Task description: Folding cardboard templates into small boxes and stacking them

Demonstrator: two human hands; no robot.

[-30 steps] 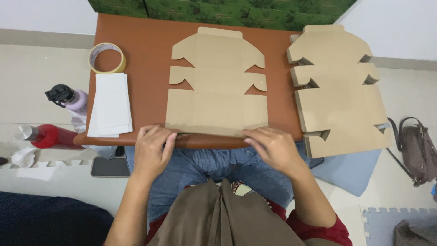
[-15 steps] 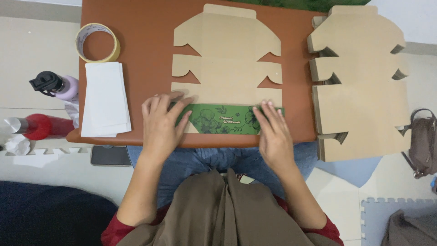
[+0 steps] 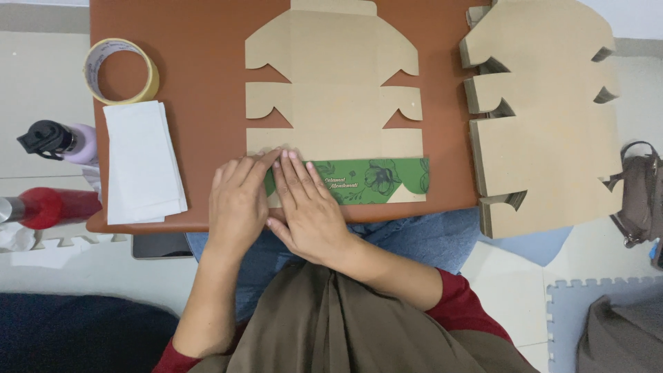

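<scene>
Standing at the far left, off the surface (image 3: 207,27), were a black-capped bottle (image 3: 59,139) and a red flask (image 3: 48,207). On the surface lay a tape roll (image 3: 121,70) and, just below it, a stack of white sheets (image 3: 141,162). Next came the left hand (image 3: 238,204) and right hand (image 3: 311,207), side by side and touching, fingers (image 3: 293,173) flat and close together, gripping nothing, pressing the left end of the green flap (image 3: 366,179) folded over the near edge of the flat carton (image 3: 331,90) in the middle. Farther right, a pile of cartons (image 3: 545,110) overhung the surface's edge, and a bag (image 3: 642,193) lay on the floor.
</scene>
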